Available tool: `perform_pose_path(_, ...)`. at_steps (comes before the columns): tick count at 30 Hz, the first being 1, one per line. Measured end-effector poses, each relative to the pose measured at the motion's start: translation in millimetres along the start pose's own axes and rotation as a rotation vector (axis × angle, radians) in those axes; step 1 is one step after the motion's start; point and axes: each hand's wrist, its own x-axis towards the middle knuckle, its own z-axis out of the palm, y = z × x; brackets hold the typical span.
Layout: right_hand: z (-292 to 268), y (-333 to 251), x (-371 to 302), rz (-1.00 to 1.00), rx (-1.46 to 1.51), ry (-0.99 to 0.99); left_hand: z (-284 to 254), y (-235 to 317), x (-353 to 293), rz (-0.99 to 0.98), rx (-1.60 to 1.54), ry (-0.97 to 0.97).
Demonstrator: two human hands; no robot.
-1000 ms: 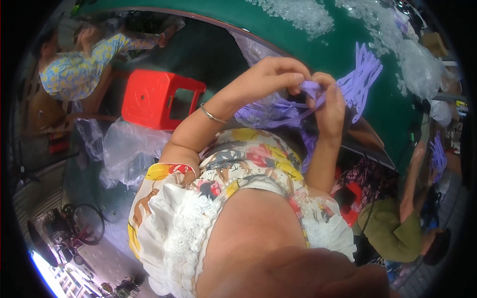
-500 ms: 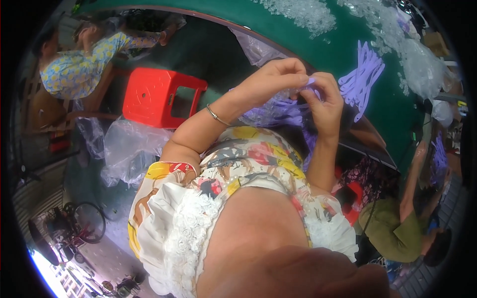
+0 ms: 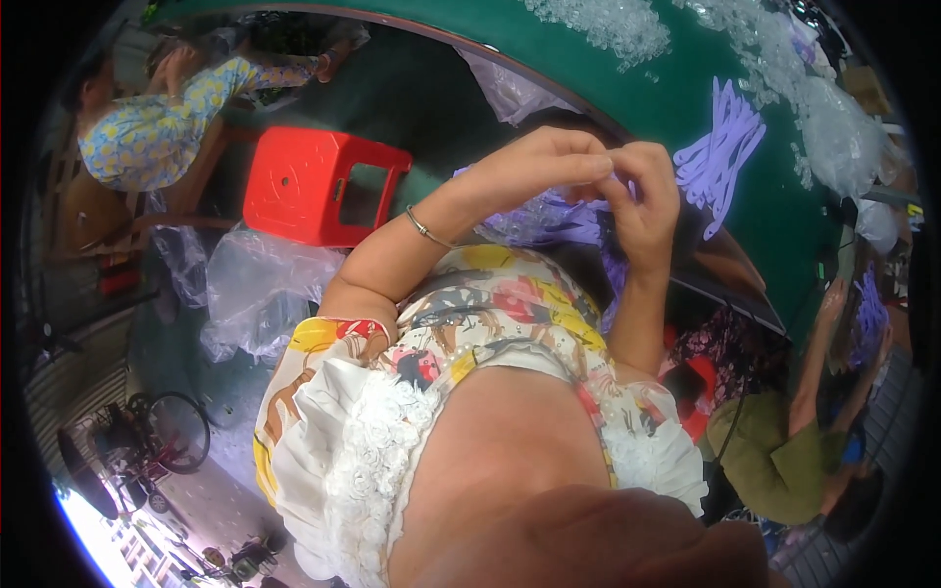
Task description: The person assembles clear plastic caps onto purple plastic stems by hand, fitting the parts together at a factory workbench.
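Note:
My left hand [image 3: 564, 162] and my right hand [image 3: 645, 201] meet at their fingertips above my lap, both pinched closed. Whatever lies between the fingers is hidden or too small to name. Just beneath them, a pile of purple strips [image 3: 573, 233] mixed with clear plastic pieces rests at my lap, partly covered by my left hand and wrist. To the right of my right hand, a loose bundle of flat purple strips [image 3: 720, 157] lies on the green tabletop [image 3: 676, 83].
Clear plastic pieces [image 3: 613, 31] are heaped on the table's far side, with a clear bag [image 3: 838, 137] at right. A red stool [image 3: 309, 186] and plastic bags [image 3: 260, 289] are at left. One person [image 3: 147, 142] sits far left, another [image 3: 774, 456] at right near purple strips [image 3: 868, 318].
A purple piece that showed between my fingertips is now out of sight. My hands stay together, with my left hand slightly lower in the picture.

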Motion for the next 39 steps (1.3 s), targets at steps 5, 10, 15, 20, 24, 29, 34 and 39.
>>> perform_pose_path(5, -4.4, -5.7, 0.8, -0.008, -0.088, 0.051, -7.0, -2.6, -2.4, -0.001, 0.031, -0.017)
perform_pose_path(10, -9.4, -17.7, -3.8, 0.33, 0.064, 0.121, 3.0, 5.5, -4.6, 0.092, 0.125, 0.154)
perform_pose_path(15, -8.0, -13.0, -2.4, 0.427, 0.203, -0.119, -1.3, -1.4, -4.1, 0.219, 0.541, 0.132)
perform_pose_path(20, -2.6, -8.1, -10.4, 0.596, 0.702, -0.073, -2.3, 7.9, -6.3, 0.243, 0.679, -0.06)
perform_pose_path(24, 12.8, -7.1, -16.4, 0.317, 0.986, -0.024, 6.8, 7.8, -12.9, 0.037, 0.121, -0.092)
perform_pose_path(29, 13.8, -7.5, -15.6, 0.391, 1.049, 0.068, 8.1, 2.1, -10.3, -0.033, -0.167, -0.031)
perform_pose_path(34, 1.6, -16.3, 0.5, 0.36, 0.33, 0.089, 2.5, 8.8, -8.1, -0.068, 0.054, 0.067)
perform_pose_path(39, -5.1, -9.5, 4.6, 0.151, 0.12, 0.035, 0.4, 8.9, -7.6, 0.014, 0.19, 0.095)
